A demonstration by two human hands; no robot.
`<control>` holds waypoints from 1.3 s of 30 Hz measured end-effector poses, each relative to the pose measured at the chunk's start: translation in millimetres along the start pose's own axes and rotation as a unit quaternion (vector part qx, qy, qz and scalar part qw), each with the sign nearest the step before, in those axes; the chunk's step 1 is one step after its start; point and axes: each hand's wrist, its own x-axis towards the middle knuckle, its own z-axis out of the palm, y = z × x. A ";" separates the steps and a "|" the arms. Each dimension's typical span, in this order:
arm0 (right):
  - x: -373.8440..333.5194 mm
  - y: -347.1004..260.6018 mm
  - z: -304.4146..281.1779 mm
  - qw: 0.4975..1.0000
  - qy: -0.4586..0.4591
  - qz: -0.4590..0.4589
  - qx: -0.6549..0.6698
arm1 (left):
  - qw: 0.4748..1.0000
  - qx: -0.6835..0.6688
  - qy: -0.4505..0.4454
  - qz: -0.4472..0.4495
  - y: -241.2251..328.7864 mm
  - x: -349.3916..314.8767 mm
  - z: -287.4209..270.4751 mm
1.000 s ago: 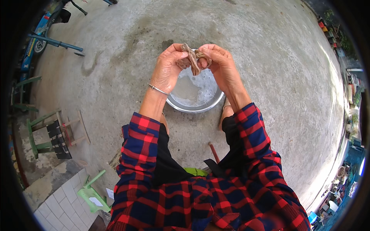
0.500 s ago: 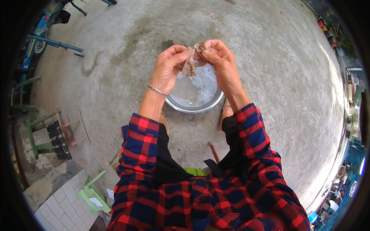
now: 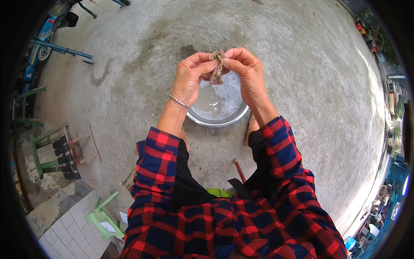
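My left grip [image 3: 188, 77] and right grip [image 3: 250, 74] are both pinching the brown cloth [image 3: 217, 75] between thumb and fingers. I am holding it above the metal basin [image 3: 218, 124], which is containing sudsy water [image 3: 208, 100] and resting on the floor [image 3: 315, 90].

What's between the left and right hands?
A crumpled brownish cloth, pinched by both the left hand and the right hand; the head view shows it.
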 end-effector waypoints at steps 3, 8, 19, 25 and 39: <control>3.5 5.3 -7.3 0.999 0.018 0.005 0.042 | 1.000 0.011 0.019 -0.005 0.3 1.0 -2.1; 6.6 4.6 -16.0 0.994 0.007 0.030 0.102 | 0.999 0.032 0.037 -0.003 1.9 2.0 -7.1; 5.4 1.4 -10.5 0.996 0.086 -0.020 0.032 | 0.998 0.042 0.050 -0.003 0.6 0.9 -6.1; 0.0 -0.3 -0.8 0.997 0.021 0.041 -0.068 | 0.993 0.068 0.085 0.037 -4.3 2.6 -2.9; -0.4 -0.6 0.6 0.997 -0.005 0.025 -0.073 | 0.994 0.043 0.072 -0.064 0.5 1.3 -6.4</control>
